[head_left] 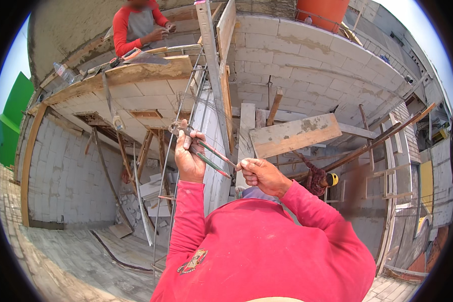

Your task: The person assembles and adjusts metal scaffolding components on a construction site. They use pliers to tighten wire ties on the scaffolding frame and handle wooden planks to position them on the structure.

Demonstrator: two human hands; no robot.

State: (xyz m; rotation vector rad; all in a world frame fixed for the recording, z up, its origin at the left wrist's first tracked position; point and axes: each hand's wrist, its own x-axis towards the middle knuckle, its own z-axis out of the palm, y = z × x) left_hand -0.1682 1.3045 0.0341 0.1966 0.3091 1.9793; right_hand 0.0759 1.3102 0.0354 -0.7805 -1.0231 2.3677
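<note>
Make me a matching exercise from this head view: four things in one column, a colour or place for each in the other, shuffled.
Things
1. Left hand
2. Right hand
3. Helmet
4. Large tank

Colours and places
A. Yellow, on a person at the right
B. At the end of a handle of the long-handled tool
C. Orange-red, at the picture's top edge
D. Gripping the tool nearer its head

Pairs: 1-D, 2-B, 3-A, 4-C

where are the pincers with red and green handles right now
Near the centre of the head view, the pincers are in the left hand, extending to the right hand.
</note>
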